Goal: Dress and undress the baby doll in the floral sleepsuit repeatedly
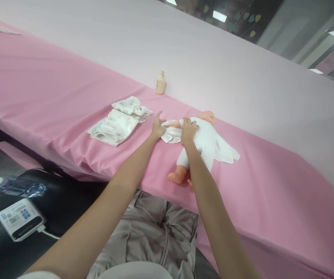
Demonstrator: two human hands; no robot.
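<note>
A baby doll (204, 143) in white clothes lies on its back on the pink table cover (68, 97), head toward the wall. My left hand (158, 126) grips the white sleeve cloth (171, 135) at the doll's arm, fingers curled round it. My right hand (189, 130) rests on the doll's chest and shoulder, fingers bent over the white garment and pressing it. A loose white flap of the garment spreads out to the doll's right.
Folded patterned white cloths (119, 121) lie left of the doll. A small beige bottle (160, 82) stands by the pale wall. Below the table's edge are a black surface with a white power bank (21, 219), a plastic bottle (16, 186), and grey cloth on my lap.
</note>
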